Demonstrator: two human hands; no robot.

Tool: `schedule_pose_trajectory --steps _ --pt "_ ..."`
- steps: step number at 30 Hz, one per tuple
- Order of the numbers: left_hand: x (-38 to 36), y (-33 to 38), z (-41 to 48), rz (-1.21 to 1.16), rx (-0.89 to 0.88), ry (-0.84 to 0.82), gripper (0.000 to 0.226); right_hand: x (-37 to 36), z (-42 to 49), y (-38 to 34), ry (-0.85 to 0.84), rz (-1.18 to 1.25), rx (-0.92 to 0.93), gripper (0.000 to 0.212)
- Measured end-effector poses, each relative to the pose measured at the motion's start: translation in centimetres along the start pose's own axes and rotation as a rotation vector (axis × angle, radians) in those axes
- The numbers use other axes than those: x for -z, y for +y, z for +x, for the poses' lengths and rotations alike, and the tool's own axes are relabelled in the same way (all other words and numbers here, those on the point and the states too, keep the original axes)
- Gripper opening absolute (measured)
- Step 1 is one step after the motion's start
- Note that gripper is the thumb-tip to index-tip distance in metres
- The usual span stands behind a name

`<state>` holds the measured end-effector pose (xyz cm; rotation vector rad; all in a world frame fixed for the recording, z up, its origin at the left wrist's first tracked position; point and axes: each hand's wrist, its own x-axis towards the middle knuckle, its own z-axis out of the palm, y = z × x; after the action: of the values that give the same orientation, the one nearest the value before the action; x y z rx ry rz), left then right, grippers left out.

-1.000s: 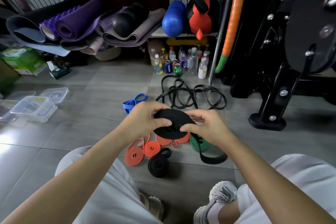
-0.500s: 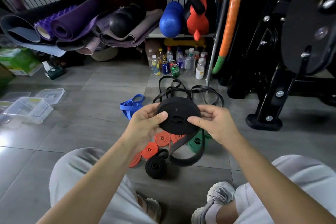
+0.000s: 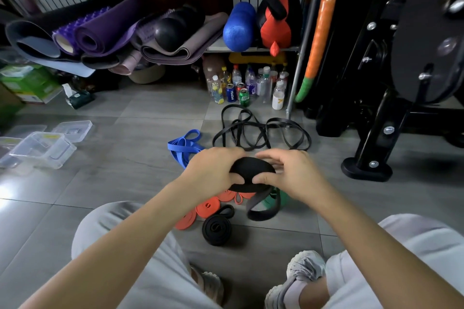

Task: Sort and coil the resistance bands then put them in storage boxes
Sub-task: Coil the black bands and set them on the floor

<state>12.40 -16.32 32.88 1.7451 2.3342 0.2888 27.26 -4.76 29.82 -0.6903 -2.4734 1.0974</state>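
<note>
On the floor (image 3: 120, 183), just ahead of the shoes (image 3: 302, 271), lies a finished black coil (image 3: 217, 229), with orange coils (image 3: 208, 208) beside it and a green coil (image 3: 275, 200) to their right. Above them the left hand (image 3: 213, 168) and right hand (image 3: 295, 174) both grip a half-wound black band (image 3: 251, 168), thumbs pinching its near face. Its loose tail (image 3: 262, 209) hangs in a loop. To wind well, I judge the left should hold the roll tight while the right feeds the tail flat. Beyond lie a blue band (image 3: 183, 145), a tangle of black bands (image 3: 261, 133) and clear boxes (image 3: 42, 149) near the floor's left edge.
</note>
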Motion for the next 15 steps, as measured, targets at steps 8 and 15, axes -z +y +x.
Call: schedule_pose_trajectory --steps 8,15 --pt "0.4 -2.2 -0.9 -0.705 0.112 0.14 0.038 0.6 -0.7 2.1 -0.033 0.426 -0.114 0.042" --pt "-0.5 -3.0 -1.2 -1.019 0.152 0.126 0.038 0.5 -0.5 1.5 0.056 0.6 -0.086 0.035"
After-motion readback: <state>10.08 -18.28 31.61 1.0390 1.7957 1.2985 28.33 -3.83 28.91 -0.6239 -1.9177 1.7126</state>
